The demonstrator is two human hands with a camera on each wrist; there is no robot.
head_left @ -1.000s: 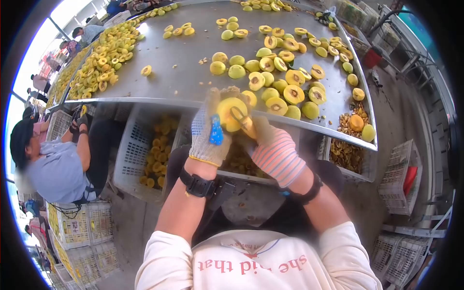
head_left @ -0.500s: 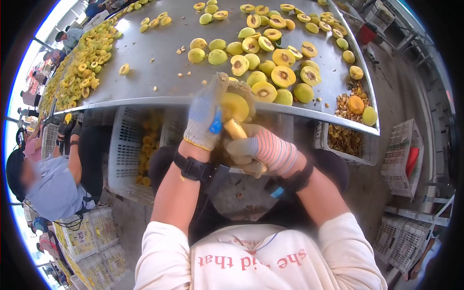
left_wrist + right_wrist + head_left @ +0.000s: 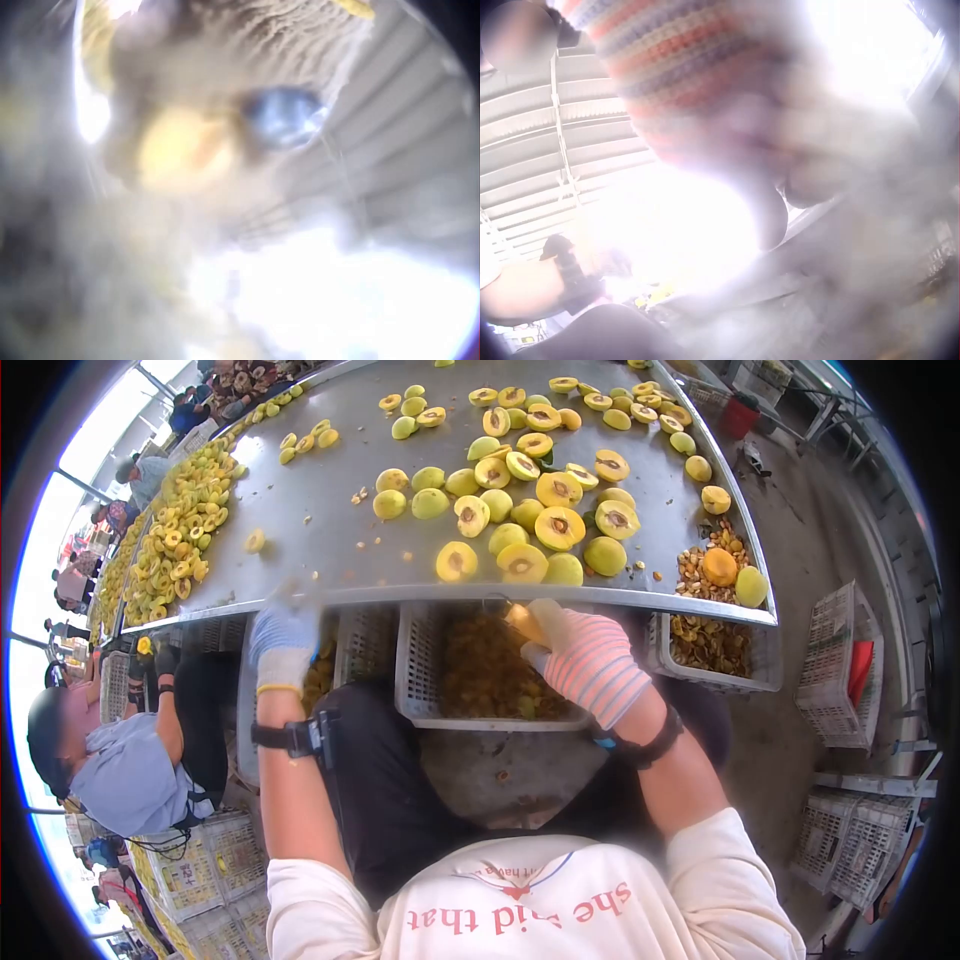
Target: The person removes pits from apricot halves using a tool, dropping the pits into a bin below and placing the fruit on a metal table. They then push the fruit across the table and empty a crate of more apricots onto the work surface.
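My left hand [image 3: 287, 638], in a pale knit glove, is blurred at the metal table's front edge, left of my knees. In the left wrist view, a blurred pale-yellow shape [image 3: 184, 150] lies against the glove by a blue patch; I cannot tell whether the fingers hold it. My right hand [image 3: 590, 660], in a striped glove, grips the yellowish handle of a pitting tool [image 3: 524, 624] with a looped metal end, just below the table edge. Beyond it, halved yellow-green stone fruit [image 3: 559, 528] lie on the table, several showing brown stones.
The metal table [image 3: 330, 520] bears a heap of fruit pieces [image 3: 185, 530] at left and loose stones [image 3: 712, 565] in its right corner. Under its edge stand a middle crate [image 3: 480, 723] and a right crate of scraps [image 3: 712, 650]. Another person [image 3: 140, 760] sits at left.
My left hand has swung left, away from the right hand, and the fruit half it held at the tool is out of sight. My right hand, still gripping the tool, has shifted slightly right.
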